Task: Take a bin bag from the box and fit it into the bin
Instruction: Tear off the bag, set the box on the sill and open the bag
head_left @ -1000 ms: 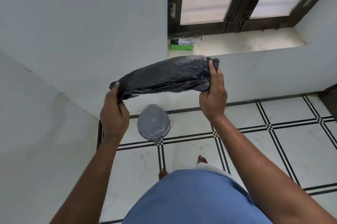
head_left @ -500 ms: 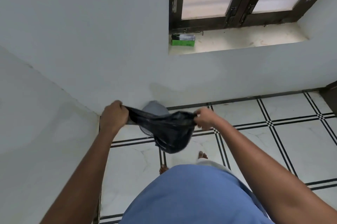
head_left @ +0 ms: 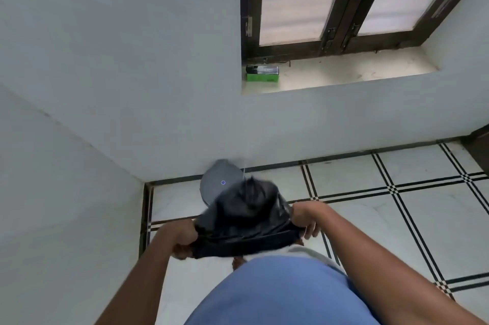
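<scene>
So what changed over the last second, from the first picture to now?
Both hands, left hand and right hand, swung the black bin bag down from chest height to just above the floor, near the grey bin, where it billows. Both still grip it. The green box stayed on the sill.

The bin bag (head_left: 246, 208) is black and the bin (head_left: 215, 182) is grey. The box (head_left: 262, 74) is green and black. The floor (head_left: 370, 205) is white with black lines.

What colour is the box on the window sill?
Green, with a dark top face; the box shows in the head view.
</scene>
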The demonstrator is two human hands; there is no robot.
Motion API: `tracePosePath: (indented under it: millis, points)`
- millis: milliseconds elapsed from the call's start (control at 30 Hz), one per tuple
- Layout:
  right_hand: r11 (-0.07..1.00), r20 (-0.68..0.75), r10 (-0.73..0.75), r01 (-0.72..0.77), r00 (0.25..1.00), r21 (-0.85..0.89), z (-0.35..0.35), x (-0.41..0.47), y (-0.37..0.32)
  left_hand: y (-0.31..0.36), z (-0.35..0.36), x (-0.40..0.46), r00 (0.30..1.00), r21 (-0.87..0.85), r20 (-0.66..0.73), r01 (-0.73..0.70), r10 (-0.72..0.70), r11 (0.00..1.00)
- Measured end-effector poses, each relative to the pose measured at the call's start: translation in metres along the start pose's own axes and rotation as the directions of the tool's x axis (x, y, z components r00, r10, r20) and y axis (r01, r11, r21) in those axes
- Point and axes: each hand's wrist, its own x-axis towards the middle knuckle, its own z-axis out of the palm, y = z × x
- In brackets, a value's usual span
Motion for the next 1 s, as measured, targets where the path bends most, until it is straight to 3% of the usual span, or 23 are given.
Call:
tracePosePath:
  millis: [100, 167, 233, 333, 400, 467, 500, 567, 633, 700, 767, 833, 933, 1000]
  points:
    - [0.990, -0.180, -0.006, 0.031, 0.984, 0.136, -0.004, 0.000, 0.001, -0.017, 0.005, 0.015, 0.988, -0.280, -0.153, -0.030, -0.014, 0.959]
    - [0.988, -0.187, -0.048, 0.074, 0.981, 0.134, -0.017, -0.008, -0.007, -0.017, -0.004, 0.022, 0.947, -0.268, -0.319, -0.115, 0.025, 0.957]
    - [0.998, -0.220, -0.058, 0.065, 0.974, 0.026, -0.025, -0.015, -0.015, -0.008, -0.013, 0.020, 0.880, -0.284, -0.467, -0.244, 0.089, 0.927]
    - [0.981, -0.357, -0.110, 0.043, 0.928, -0.190, -0.031, -0.027, -0.032, 0.036, -0.024, -0.018, 0.860, -0.554, -0.491, -0.431, 0.138, 0.713]
    - [0.953, -0.415, -0.296, 0.295, 0.860, -0.069, -0.032, -0.037, -0.047, 0.063, -0.025, -0.036, 0.874, -0.655, -0.434, -0.474, 0.221, 0.588]
    - [0.785, -0.454, -0.448, 0.582, 0.770, 0.213, -0.030, -0.046, -0.063, 0.085, -0.023, -0.048, 0.872, -0.704, -0.394, -0.490, 0.291, 0.515]
    - [0.710, -0.488, -0.491, 0.656, 0.722, 0.257, -0.029, -0.047, -0.070, 0.093, -0.023, -0.053, 0.864, -0.711, -0.386, -0.503, 0.324, 0.492]
    - [0.693, -0.577, -0.521, 0.707, 0.629, 0.144, -0.035, -0.042, -0.074, 0.104, -0.024, -0.064, 0.844, -0.707, -0.406, -0.532, 0.350, 0.466]
    - [0.725, -0.648, -0.490, 0.685, 0.584, 0.069, -0.045, -0.035, -0.064, 0.105, -0.030, -0.070, 0.824, -0.643, -0.451, -0.567, 0.342, 0.516]
    - [0.735, -0.679, -0.430, 0.667, 0.595, 0.119, -0.061, -0.033, -0.045, 0.095, -0.036, -0.066, 0.806, -0.430, -0.501, -0.549, 0.316, 0.717]
    - [0.744, -0.681, -0.404, 0.653, 0.611, 0.144, -0.076, -0.031, -0.027, 0.084, -0.037, -0.060, 0.756, -0.156, -0.611, -0.407, 0.236, 0.900]
    - [0.751, -0.658, -0.417, 0.645, 0.627, 0.140, -0.081, -0.029, -0.017, 0.083, -0.032, -0.058, 0.617, -0.010, -0.766, -0.292, 0.180, 0.957]
    - [0.748, -0.674, -0.405, 0.648, 0.618, 0.145, -0.082, -0.026, -0.011, 0.097, -0.021, -0.058, 0.364, 0.184, -0.897, -0.213, 0.253, 0.960]
    - [0.745, -0.690, -0.371, 0.643, 0.621, 0.178, -0.083, -0.024, -0.004, 0.106, -0.015, -0.060, 0.296, 0.169, -0.931, -0.162, 0.211, 0.972]
